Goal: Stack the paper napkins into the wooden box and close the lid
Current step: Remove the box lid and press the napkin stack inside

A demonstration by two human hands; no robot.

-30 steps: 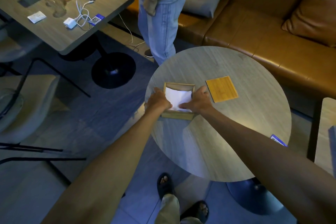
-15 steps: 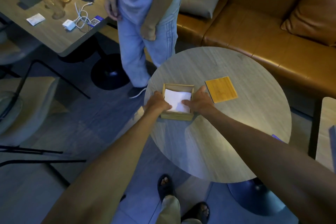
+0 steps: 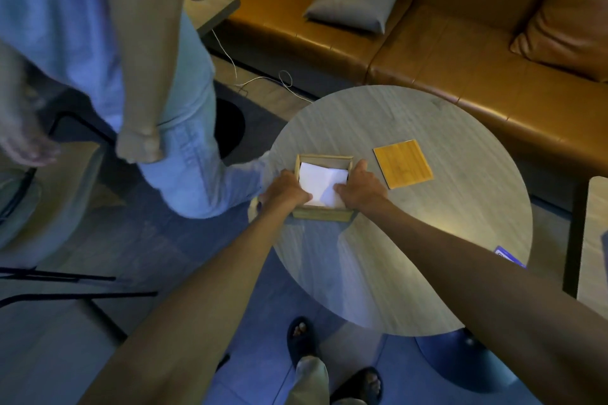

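Square open-topped light-wood box (image 3: 324,214) at 9 o'clock on round grey wood-grain table (image 3: 411,256), holding creased white paper napkins (image 3: 320,186). Left hand (image 3: 286,189) on box's 9 o'clock wall, fingers curled together over rim. Right hand (image 3: 360,187) pinching 3 o'clock wall: thumb pressing napkins, fingers outside. Flat square bamboo lid (image 3: 403,164) apart, at box's 2 o'clock.
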